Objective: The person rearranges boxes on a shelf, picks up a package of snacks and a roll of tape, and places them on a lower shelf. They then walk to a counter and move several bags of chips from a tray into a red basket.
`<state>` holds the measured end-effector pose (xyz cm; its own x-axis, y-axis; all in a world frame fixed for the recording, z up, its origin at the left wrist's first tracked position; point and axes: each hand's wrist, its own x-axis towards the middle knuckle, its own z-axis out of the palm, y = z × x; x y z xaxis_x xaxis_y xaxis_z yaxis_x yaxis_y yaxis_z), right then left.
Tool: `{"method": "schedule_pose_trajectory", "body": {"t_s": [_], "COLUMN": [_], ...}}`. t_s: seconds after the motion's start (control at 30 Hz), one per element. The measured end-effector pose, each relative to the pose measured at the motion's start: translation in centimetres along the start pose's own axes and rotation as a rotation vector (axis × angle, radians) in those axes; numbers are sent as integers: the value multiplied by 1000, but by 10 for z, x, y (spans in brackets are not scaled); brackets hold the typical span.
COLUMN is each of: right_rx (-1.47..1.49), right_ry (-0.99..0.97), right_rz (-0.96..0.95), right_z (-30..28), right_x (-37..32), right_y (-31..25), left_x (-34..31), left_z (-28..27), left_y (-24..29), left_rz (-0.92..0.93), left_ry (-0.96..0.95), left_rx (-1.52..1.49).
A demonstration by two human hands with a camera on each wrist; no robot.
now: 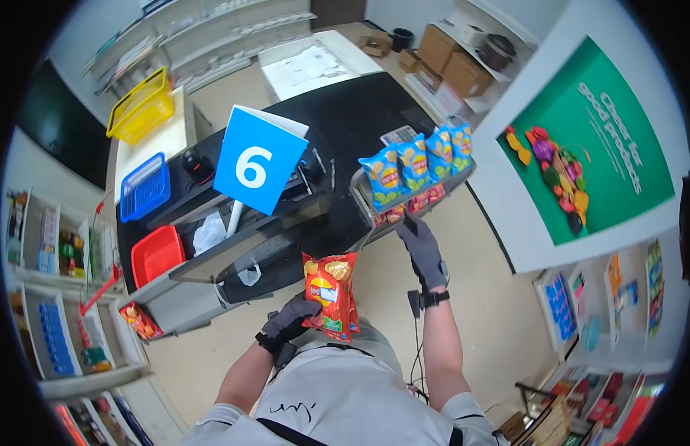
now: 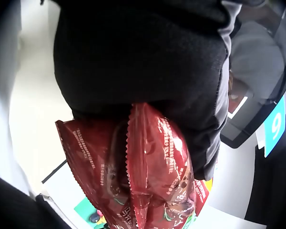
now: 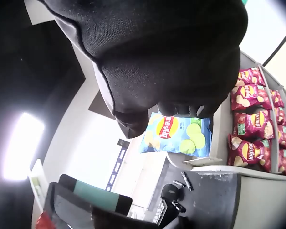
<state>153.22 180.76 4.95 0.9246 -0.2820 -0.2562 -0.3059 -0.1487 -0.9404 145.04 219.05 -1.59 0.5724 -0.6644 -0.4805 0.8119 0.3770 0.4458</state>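
The left hand (image 1: pixel 289 321) grips a red chip bag (image 1: pixel 331 293). The right hand (image 1: pixel 423 249), fingers straight and holding nothing, is at the rack (image 1: pixel 359 195).

rack (image 1: pixel 359 190) | top: blue chip bags (image 1: pixel 415 163) | lwr: red bags (image 1: pixel 425 199)

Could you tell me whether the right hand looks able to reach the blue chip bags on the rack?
Probably yes: the right hand holds nothing, its fingers stretch toward the rack, and nothing stands between it and the blue chip bags on top.
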Motion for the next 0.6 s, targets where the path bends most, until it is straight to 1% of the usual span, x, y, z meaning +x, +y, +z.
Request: {"method": "schedule_pose_trajectory", "body": {"t_s": [0.03, 0.07, 0.13, 0.17, 0.2, 0.23, 0.3, 0.37, 0.43, 0.5, 0.57, 0.6], "right_rx": [-25, -38, -113, -133, -126, -140, -180, -277, -292, -201, -368, -370], "right_ry": [-22, -67, -32, -14, -67, -107, -184, -222, -235, -380, -257, -293], "right_rz": [-63, -70, -330, -462, -471, -429, -344, -377, -365, -445, -435, -453], "right_z": [-1, 0, 5, 11, 14, 18, 21, 23, 23, 26, 30, 33], "right_x": [29, 58, 121, 140, 155, 163, 176, 204, 208, 215, 220, 218], "right_y": [0, 2, 15, 13, 11, 5, -4, 12, 7, 8, 12, 15], "left_x": [-2, -4, -8, -11, -15, -19, -24, -36, -47, -57, -72, -77], "left_z": [4, 9, 15, 16, 15, 15, 7, 6, 20, 31, 33, 32], "left_y": [-3, -8, -25, -35, -44, -51, -65, -85, -95, -102, -113, -117], "left_rz": [29, 63, 142, 180, 214, 244, 299, 371, 471, 558, 651, 700], "left_ry": [29, 60, 128, 183, 238, 293, 324, 332, 410, 468, 500, 496], "left_rx": [-19, -40, -97, -110, -121, -129, -168, -214, -265, -307, -372, -405]}}
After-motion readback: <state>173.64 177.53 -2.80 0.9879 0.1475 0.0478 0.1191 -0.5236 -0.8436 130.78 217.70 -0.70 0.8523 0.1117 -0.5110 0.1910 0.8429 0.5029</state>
